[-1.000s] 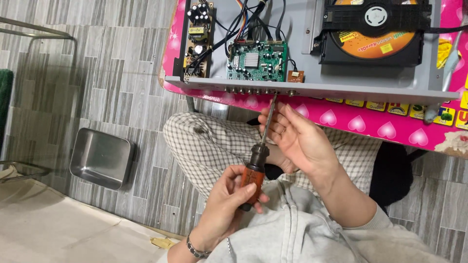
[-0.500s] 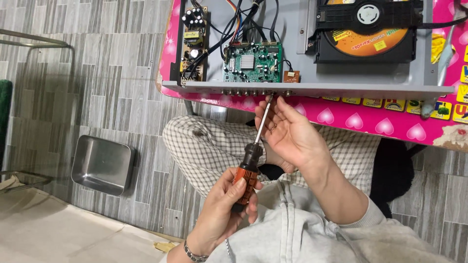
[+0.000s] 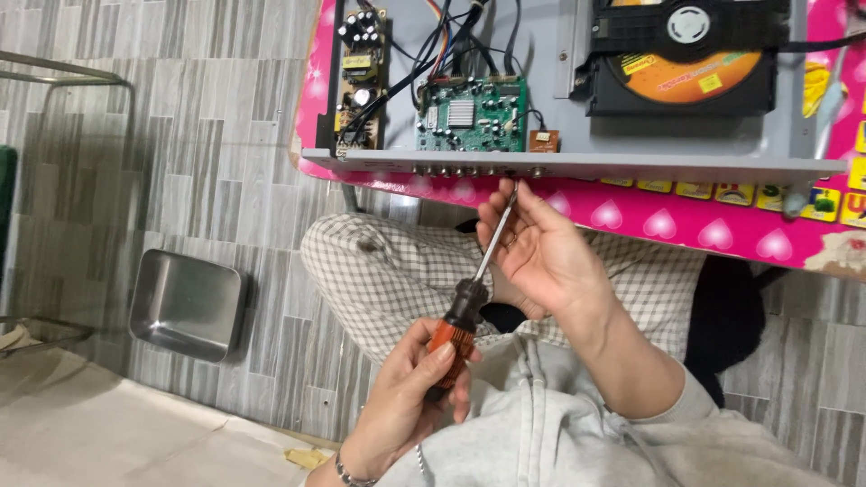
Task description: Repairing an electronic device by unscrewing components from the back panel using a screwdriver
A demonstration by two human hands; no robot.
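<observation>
Two hands share one screwdriver point(image 3: 469, 298), which slants up from the lap to the front edge of the opened grey player chassis point(image 3: 577, 165). Its tip meets the row of sockets along that edge. The left hand point(image 3: 406, 410) is wrapped tight round the orange and black handle, thumb laid along it. The right hand point(image 3: 541, 257) cups the metal shaft, fingers lightly curled, fingertips guiding the shaft just below the tip. Inside the chassis, a green circuit board point(image 3: 471, 114) sits right behind the tip, a narrow power board point(image 3: 361, 77) lies toward the left corner, and black wires cross between them. A disc drive point(image 3: 686, 54) holding an orange disc fills the right part. The chassis rests on a pink table with hearts point(image 3: 667, 221). Below on the tiled floor lies a steel tray point(image 3: 188, 305).
</observation>
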